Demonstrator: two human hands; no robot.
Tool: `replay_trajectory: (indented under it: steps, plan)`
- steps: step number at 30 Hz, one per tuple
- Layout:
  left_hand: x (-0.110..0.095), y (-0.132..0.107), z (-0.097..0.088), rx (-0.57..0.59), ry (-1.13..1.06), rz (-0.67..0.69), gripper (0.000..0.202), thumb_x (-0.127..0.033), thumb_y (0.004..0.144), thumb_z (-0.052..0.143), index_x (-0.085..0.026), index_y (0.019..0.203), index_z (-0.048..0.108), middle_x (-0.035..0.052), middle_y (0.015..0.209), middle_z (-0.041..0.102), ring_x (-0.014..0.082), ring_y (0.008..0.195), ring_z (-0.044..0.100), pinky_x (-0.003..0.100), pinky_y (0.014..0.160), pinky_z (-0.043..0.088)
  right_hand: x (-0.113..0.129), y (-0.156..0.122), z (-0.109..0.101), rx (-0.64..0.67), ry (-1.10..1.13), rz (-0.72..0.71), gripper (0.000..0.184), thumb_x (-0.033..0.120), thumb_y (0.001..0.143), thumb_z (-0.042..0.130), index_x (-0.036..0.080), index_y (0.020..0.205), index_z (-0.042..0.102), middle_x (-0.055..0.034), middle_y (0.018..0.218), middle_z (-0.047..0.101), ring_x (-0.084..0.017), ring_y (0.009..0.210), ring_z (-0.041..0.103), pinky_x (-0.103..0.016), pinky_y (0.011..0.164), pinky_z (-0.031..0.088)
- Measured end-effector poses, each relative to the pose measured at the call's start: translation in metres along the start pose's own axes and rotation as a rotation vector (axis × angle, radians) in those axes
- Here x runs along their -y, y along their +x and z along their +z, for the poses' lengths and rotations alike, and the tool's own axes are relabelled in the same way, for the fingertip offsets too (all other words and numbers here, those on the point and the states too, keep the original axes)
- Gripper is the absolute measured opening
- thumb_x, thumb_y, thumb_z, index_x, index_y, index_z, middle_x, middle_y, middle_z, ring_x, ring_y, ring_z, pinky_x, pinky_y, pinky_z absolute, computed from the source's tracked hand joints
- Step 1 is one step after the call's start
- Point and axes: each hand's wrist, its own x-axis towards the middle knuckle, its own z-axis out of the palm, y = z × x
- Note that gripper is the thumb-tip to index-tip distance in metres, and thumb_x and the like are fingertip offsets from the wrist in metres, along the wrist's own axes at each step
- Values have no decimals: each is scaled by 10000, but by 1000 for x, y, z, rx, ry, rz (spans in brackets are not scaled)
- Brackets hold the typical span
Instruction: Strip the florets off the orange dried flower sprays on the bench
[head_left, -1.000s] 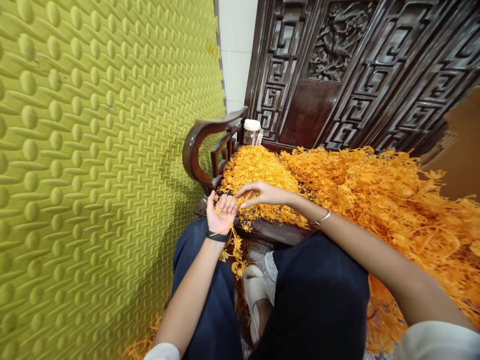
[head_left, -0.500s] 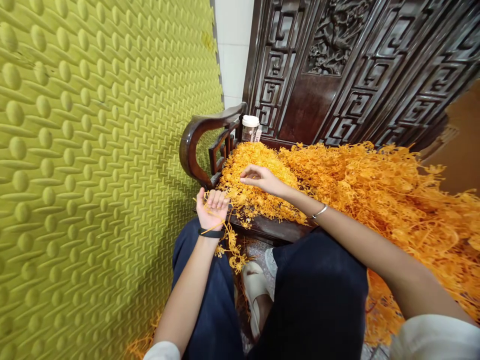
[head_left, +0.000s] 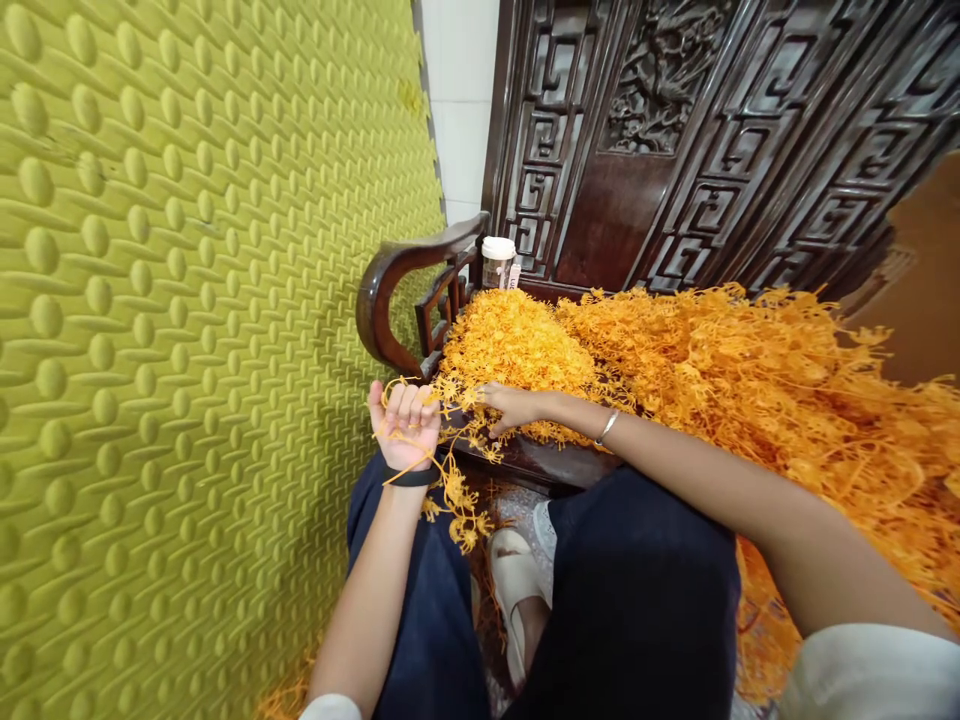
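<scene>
My left hand (head_left: 407, 425), palm up with fingers curled, holds several thin orange plastic flower sprigs (head_left: 456, 490). Their stems cross the palm and wrist, and the flower heads hang down over my left knee. Just to the right, my right hand (head_left: 517, 408) is palm down at the bench's front edge. Its fingertips meet an orange flower sprig (head_left: 459, 392) that lies between the two hands; the grip itself is partly hidden. Behind the hands, a heap of loose orange flowers (head_left: 525, 335) covers the seat.
A larger mass of orange flowers (head_left: 750, 370) spreads along the dark carved wooden bench (head_left: 615, 220). A lidded cup (head_left: 498, 262) stands in the corner by the curved armrest (head_left: 375, 300). Yellow-green textured matting (head_left: 187, 350) rises at left. More orange strands (head_left: 289, 690) lie low at left.
My right hand has come down and slightly left from above the heap to the seat's front edge, with flowers now at its fingertips. My left hand has shifted slightly left, still holding sprigs.
</scene>
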Motion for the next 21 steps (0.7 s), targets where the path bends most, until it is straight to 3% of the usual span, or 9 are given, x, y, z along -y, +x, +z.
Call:
replay_trajectory:
  steps: [5,9,13,18,21]
  plan:
    - [-6,-5,21,48,-35,61,510,-322,926,348,-188,507,91,-66,426,75,67,362,132,162,379,260,-12,-1,4,-26,11,2,838,275,621,768,73,1332,373,-188,1323,439,-283,1243,395,-396,1039,326]
    - [-13,-9,36,42,6,107,519,-319,922,373,-182,499,103,-65,424,78,65,359,116,163,374,247,-14,-1,5,-29,24,7,824,253,615,769,94,1329,391,-176,1355,414,-276,1267,375,-388,1050,312]
    - [-19,-16,46,18,34,111,512,-310,915,378,-185,496,111,-60,427,84,70,372,138,171,379,258,-8,-2,1,-48,18,12,785,235,622,755,81,1315,419,-197,1338,424,-297,1248,387,-424,1022,337]
    - [-23,-25,53,-10,108,61,492,-296,902,383,-187,493,130,-45,443,113,80,401,203,193,408,288,7,-4,-7,-3,-5,-28,569,298,731,656,111,1247,507,-180,1270,477,-295,1190,435,-437,972,364]
    - [-23,-26,54,-2,94,40,473,-283,896,377,-186,495,144,-43,460,132,79,415,221,198,424,303,17,-7,-9,50,13,-35,649,418,686,693,144,1246,514,-171,1319,435,-315,1225,397,-453,994,330]
